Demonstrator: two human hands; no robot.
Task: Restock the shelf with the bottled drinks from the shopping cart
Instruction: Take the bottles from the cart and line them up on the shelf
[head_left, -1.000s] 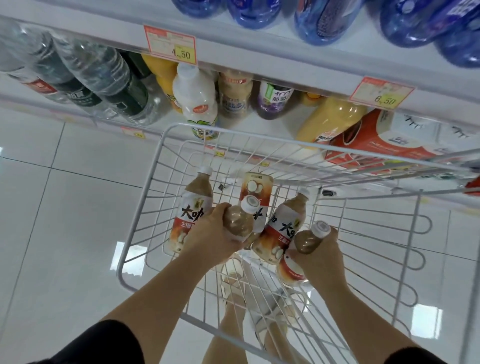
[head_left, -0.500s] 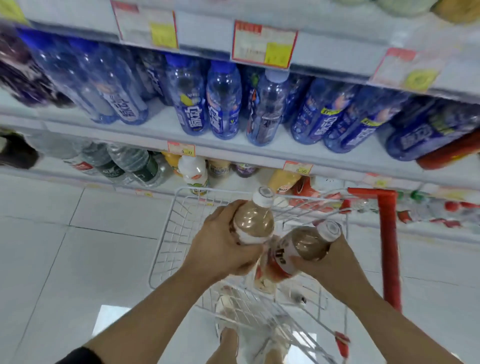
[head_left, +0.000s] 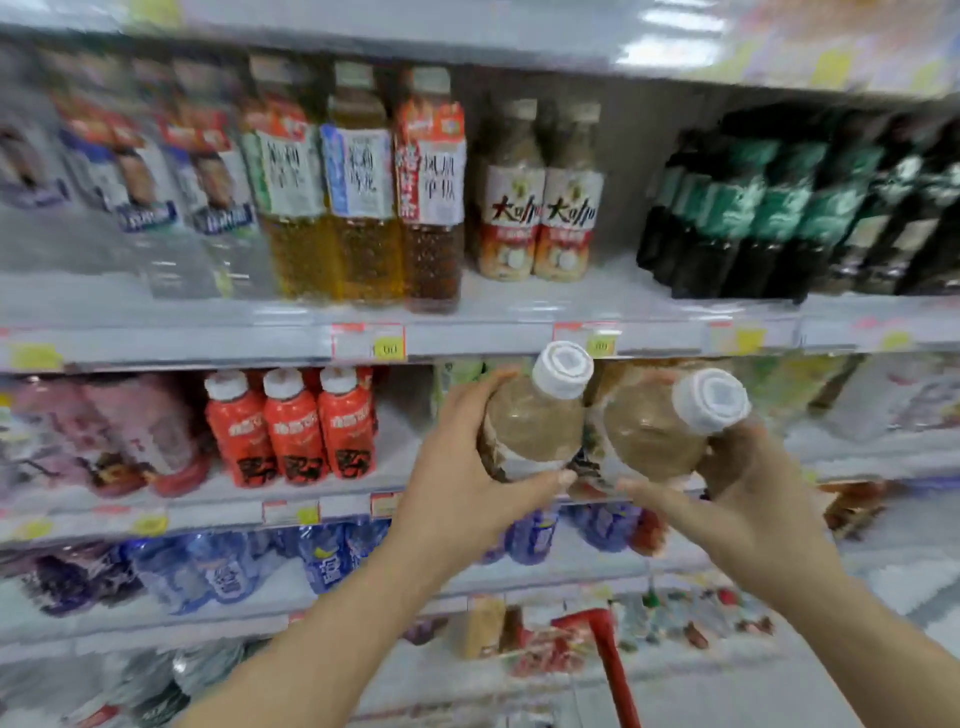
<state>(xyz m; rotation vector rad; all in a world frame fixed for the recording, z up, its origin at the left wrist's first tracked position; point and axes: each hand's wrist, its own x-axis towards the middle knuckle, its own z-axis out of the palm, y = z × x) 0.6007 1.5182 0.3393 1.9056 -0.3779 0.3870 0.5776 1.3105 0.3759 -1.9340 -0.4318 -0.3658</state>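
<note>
My left hand (head_left: 457, 467) grips a brown milk-tea bottle (head_left: 530, 421) with a white cap, tilted toward me. Beside it my right hand (head_left: 737, 488) grips a second bottle of the same drink (head_left: 654, 426); the two bottles nearly touch. Both are raised in front of the shelving, just below the upper shelf (head_left: 493, 338). On that shelf stand two matching bottles (head_left: 540, 202) with red and white labels, with a gap of bare shelf to their right. Only the cart's red handle (head_left: 608, 660) shows at the bottom.
Tall tea bottles (head_left: 358, 182) stand left of the matching pair, dark green-labelled bottles (head_left: 779, 208) to the right. Red bottles (head_left: 291, 426) sit one shelf lower, blue bottles (head_left: 218, 571) below them. Price tags line the shelf edges.
Both hands have lifted their bottles out of the cart and up to the higher shelves. My view has swung upward from the cart to the upper shelf.
</note>
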